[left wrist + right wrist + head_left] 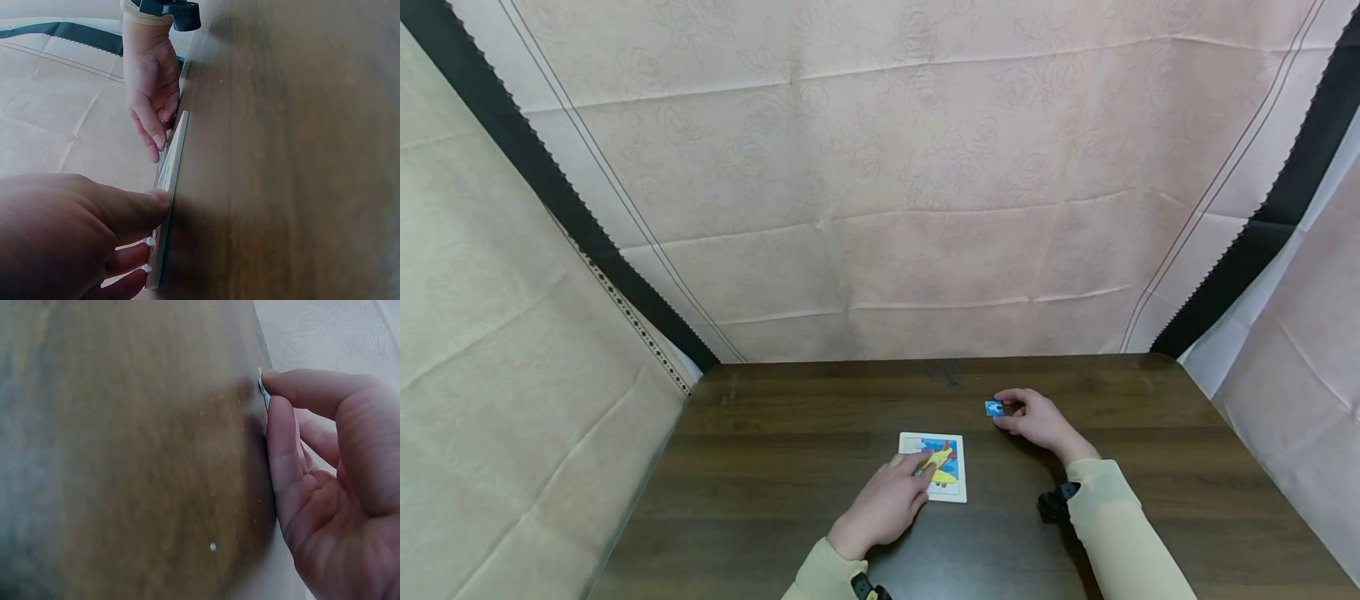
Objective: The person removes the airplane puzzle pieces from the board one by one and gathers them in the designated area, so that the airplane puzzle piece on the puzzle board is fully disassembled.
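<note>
A small white-framed picture puzzle lies flat on the table, its picture showing a yellow airplane on blue. My left hand rests on its left part with the fingers reaching over the picture, covering some of it. In the left wrist view the thumb of that hand touches the puzzle board, seen edge-on. Farther off to the right, my right hand pinches a small blue puzzle piece with white marks between thumb and fingertips. The right wrist view shows this thin piece edge-on, close over the tabletop.
The dark brown wooden table ends at a straight back edge with rounded corners. Pale patterned cloth hangs behind and on both sides, with dark strips at the seams. A black wrist device sits on the right sleeve.
</note>
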`<state>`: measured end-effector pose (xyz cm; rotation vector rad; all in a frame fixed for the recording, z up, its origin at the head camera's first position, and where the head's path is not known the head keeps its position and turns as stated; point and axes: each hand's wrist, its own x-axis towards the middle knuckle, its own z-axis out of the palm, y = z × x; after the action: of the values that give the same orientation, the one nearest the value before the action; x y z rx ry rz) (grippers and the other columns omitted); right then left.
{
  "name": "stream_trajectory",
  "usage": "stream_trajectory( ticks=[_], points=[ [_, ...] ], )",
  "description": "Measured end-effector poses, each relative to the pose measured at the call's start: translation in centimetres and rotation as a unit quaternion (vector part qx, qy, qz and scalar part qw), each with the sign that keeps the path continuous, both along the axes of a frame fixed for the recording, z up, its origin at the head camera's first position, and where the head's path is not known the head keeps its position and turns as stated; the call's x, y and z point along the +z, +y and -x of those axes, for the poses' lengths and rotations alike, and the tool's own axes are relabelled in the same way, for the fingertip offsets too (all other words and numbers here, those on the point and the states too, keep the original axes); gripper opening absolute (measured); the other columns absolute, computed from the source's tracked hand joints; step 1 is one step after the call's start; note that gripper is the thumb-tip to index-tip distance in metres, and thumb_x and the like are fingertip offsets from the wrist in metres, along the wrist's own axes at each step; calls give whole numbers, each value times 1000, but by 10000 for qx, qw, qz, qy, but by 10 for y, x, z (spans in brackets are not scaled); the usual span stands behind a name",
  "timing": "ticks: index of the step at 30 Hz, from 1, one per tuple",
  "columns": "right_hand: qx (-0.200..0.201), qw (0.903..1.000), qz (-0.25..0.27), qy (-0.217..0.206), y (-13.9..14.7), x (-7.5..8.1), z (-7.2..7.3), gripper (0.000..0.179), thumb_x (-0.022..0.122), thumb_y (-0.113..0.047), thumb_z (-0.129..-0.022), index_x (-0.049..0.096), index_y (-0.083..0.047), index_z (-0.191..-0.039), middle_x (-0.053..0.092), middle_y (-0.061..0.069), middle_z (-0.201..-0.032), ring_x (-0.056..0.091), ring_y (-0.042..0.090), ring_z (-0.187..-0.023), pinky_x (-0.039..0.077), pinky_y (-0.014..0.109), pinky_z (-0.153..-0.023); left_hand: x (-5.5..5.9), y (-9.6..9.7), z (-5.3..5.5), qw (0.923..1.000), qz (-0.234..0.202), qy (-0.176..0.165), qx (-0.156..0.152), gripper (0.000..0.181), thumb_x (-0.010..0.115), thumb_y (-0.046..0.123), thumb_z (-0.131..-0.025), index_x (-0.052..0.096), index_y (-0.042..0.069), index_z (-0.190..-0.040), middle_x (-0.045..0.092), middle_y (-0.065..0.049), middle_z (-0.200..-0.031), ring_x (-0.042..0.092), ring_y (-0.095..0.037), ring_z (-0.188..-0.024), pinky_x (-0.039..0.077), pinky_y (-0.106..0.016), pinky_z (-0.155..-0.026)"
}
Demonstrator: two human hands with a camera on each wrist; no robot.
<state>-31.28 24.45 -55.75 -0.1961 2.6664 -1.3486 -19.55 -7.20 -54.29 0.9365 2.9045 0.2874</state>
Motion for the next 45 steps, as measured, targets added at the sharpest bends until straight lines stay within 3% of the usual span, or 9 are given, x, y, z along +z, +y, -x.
stream_trajectory(
  ticks=[16, 23, 28, 31, 38, 45],
  points=[
    [-114, 9999, -42, 71, -6, 5, -5, 40, 79, -10, -96, 67, 4, -132, 61, 23, -129, 66, 20, -79, 61, 35, -73, 1, 0, -1, 9999, 54, 89, -49, 46, 65, 30, -109, 63, 17, -153, 49, 0, -163, 49, -19, -143, 46, -40, -114],
    [-239, 9992, 305, -127, -1, 0, -5, 43, 76, -16, -101, 64, 1, -138, 61, 23, -134, 67, 23, -89, 62, 35, -78, -3, 2, 0, 9999, 61, 78, -38, 46, 65, 31, -109, 63, 16, -152, 49, -1, -163, 49, -20, -143, 46, -41, -114],
    [-494, 9974, 233, 470, -20, 8, -18, 33, 71, -18, -105, 68, -4, -135, 67, 17, -125, 64, 26, -96, 58, 36, -81, -2, 2, 0, 9999, 57, 122, -35, 46, 65, 31, -109, 63, 15, -152, 48, -2, -163, 50, -21, -141, 46, -41, -113],
    [-344, 9959, 258, 801, -44, 17, -31, 27, 69, -19, -106, 71, -8, -131, 70, 12, -120, 63, 26, -100, 55, 38, -82, -1, 1, -1, 9998, 67, 159, -70, 46, 66, 31, -108, 64, 14, -151, 49, -1, -162, 50, -21, -140, 47, -41, -112],
    [637, 9929, -236, 975, -95, 19, -47, 14, 73, -16, -104, 80, -17, -116, 73, -3, -111, 65, 16, -97, 58, 43, -90, 3, 0, -1, 9997, -11, 165, -160, 47, 68, 31, -107, 64, 15, -151, 50, 0, -161, 51, -20, -140, 49, -41, -112],
    [565, 9888, -944, 1007, -116, 7, -48, 10, 76, -16, -101, 83, -20, -108, 70, -5, -104, 64, 14, -93, 60, 42, -91, 1, -2, 0, 9994, -50, 272, -209, 45, 67, 30, -108, 65, 14, -150, 52, 0, -160, 52, -20, -139, 49, -39, -111]
  ],
)
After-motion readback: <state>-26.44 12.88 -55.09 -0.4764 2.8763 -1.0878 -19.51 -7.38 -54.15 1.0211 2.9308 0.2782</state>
